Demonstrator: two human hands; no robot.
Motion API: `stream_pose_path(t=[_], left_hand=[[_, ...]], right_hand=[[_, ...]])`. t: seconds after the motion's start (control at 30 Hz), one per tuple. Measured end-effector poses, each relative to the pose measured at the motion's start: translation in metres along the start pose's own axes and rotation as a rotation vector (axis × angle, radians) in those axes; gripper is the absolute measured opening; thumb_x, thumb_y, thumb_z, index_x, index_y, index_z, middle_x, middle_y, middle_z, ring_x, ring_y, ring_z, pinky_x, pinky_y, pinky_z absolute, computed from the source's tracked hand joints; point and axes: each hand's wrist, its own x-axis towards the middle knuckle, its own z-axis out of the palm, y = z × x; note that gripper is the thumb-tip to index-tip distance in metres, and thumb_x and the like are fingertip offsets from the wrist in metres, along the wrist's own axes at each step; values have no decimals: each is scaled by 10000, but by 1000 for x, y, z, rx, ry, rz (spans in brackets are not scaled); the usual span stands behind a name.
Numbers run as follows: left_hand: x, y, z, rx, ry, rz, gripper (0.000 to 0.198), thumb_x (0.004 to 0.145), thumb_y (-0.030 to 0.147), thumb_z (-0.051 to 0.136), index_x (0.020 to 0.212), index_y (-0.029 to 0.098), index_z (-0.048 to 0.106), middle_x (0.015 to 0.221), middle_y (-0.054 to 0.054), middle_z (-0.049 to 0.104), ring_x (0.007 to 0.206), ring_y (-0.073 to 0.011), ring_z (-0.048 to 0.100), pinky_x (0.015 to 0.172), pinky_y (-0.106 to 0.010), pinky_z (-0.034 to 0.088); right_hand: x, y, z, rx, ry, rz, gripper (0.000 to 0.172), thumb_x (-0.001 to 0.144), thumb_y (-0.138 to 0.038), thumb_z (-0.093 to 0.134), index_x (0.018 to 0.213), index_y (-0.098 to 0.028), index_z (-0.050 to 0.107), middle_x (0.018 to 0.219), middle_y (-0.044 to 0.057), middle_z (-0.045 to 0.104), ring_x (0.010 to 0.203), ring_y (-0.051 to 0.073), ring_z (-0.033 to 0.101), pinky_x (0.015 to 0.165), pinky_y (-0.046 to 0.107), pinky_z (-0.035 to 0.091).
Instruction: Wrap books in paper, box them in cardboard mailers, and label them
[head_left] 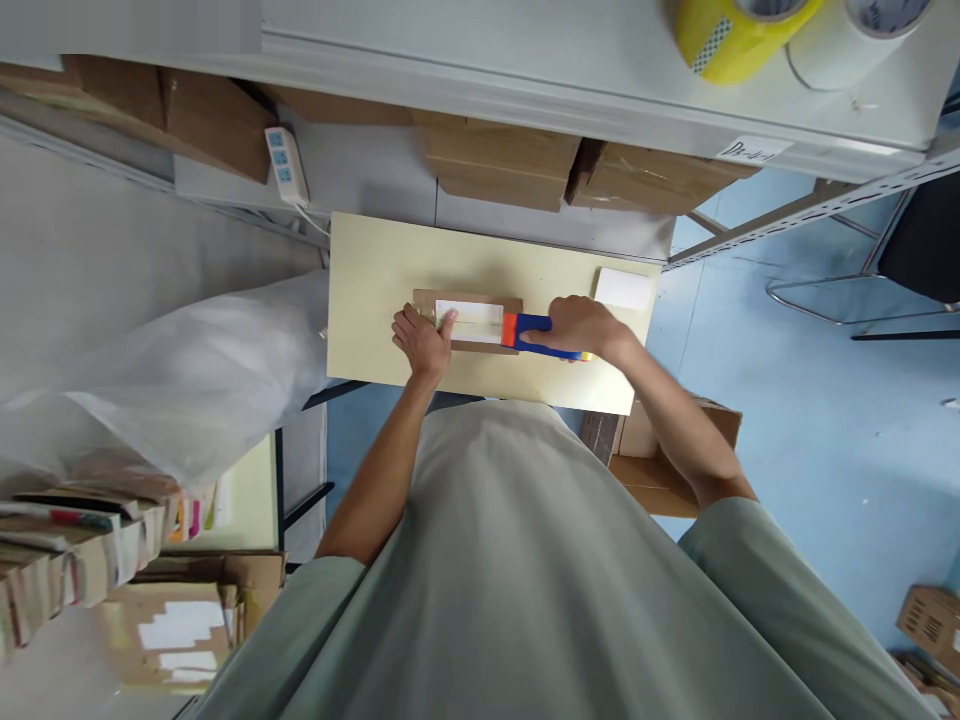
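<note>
A small brown cardboard box [466, 347] with a white label [480, 320] on top lies on the pale yellow table [367, 300]. My left hand [422, 340] rests on the box's left end, fingers apart, with the thumb on the label. Wrapped round a blue and orange tape dispenser [536, 340] is my right hand [581, 326], at the right end of the box. The dispenser's orange front touches the top of the box. Clear tape seems to show at the left end, partly under my left fingers.
A white stack [624, 289] lies at the table's right back corner. Tape rolls [731, 45] sit on the shelf [480, 45] above. Behind are a power strip [286, 165] and cardboard boxes [502, 160]. An open carton [652, 484] stands below right, a white plastic bag [217, 370] left.
</note>
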Motion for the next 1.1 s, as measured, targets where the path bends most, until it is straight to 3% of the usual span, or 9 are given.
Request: stream_pose_path(t=[0.13,0.23,0.4,0.5,0.67,0.83,0.97,1.1], left_hand=[[1,4,-2,42,-8,7,950,1084,771,495,1619,-12,460,1536,-380,555,1472,-521,535,1233,-642,446],[1,7,-4,67,-7,12,944,1089,773,474,1612,-12,467,1523,-380,557,1465,-517,545,1225,-640,458],[1,10,-7,88,-31,9,931,1098,771,448,1619,-1,459,1531,-391,545,1490,-516,532,1223,-635,465],[0,11,-8,94,-33,5,920,1102,786,405,1618,27,464,1546,-380,549,1490,-509,532,1223,-635,466],[0,10,-6,120,-36,7,900,1110,786,368,1604,41,473,1545,-370,556,1495,-497,535,1218,-621,477],[1,7,-2,54,-8,18,893,1088,803,419,1585,65,484,1550,-376,552,1500,-514,519,1223,-648,471],[2,5,0,-4,4,40,906,1075,814,447,1565,53,490,1531,-390,550,1496,-531,523,1215,-671,474],[3,0,0,-63,5,71,891,1059,798,515,1506,27,534,1471,-395,608,1445,-527,568,1207,-655,482]], right_hand=[[-25,48,-12,71,-92,100,568,1023,-679,729,868,-140,822,642,96,722,662,248,724,701,368,555],[-21,58,-4,42,-73,152,544,1019,-658,750,894,-134,829,682,108,751,706,256,750,736,361,559],[9,40,25,-124,48,207,514,1057,-564,725,1230,-89,819,1102,235,840,1089,357,809,866,366,568],[21,26,40,-144,80,214,493,1070,-519,704,1297,-94,805,1244,265,820,1174,368,798,893,355,574],[27,5,59,-141,135,198,406,1099,-439,659,1250,-99,820,1195,242,833,1124,364,807,873,374,590],[30,-10,84,-82,242,170,270,1081,-230,627,1167,-68,825,1167,270,828,1058,388,798,844,452,586],[41,-15,109,-13,336,233,252,1056,-142,601,1174,-59,808,1091,272,826,1000,376,798,831,490,585],[52,-6,126,85,431,378,301,1082,-277,654,1244,-45,758,1056,284,822,998,381,810,838,480,598]])
